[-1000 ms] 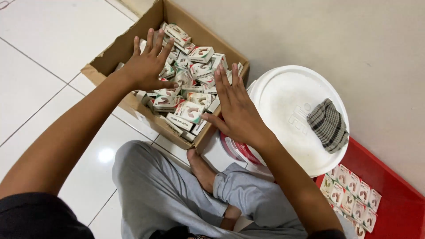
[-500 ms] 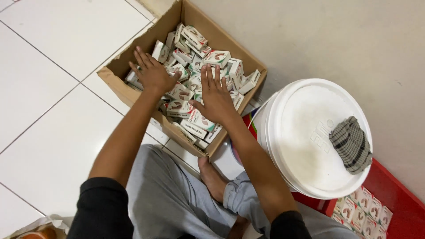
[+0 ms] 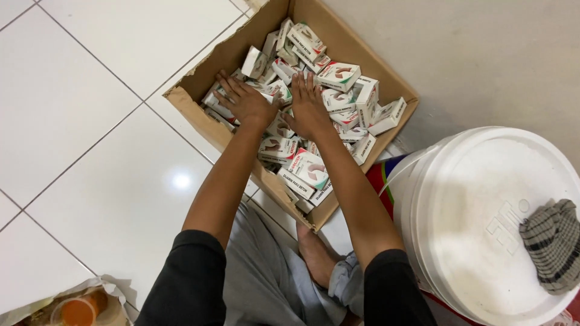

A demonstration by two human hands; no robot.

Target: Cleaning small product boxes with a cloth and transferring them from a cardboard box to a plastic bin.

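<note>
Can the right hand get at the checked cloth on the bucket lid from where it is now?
Probably yes. The right hand lies flat on the small boxes in the cardboard box, holding nothing; the checked cloth sits uncovered on the white bucket lid to its right.

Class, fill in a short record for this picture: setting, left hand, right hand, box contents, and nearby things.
Setting: white tiled floor, person seated
Left hand: flat, palm down on small boxes
Right hand: flat on the same pile, beside the left
Box contents: cardboard box holding many loose small boxes
Nearby: white bucket with lid, checked cloth on it
</note>
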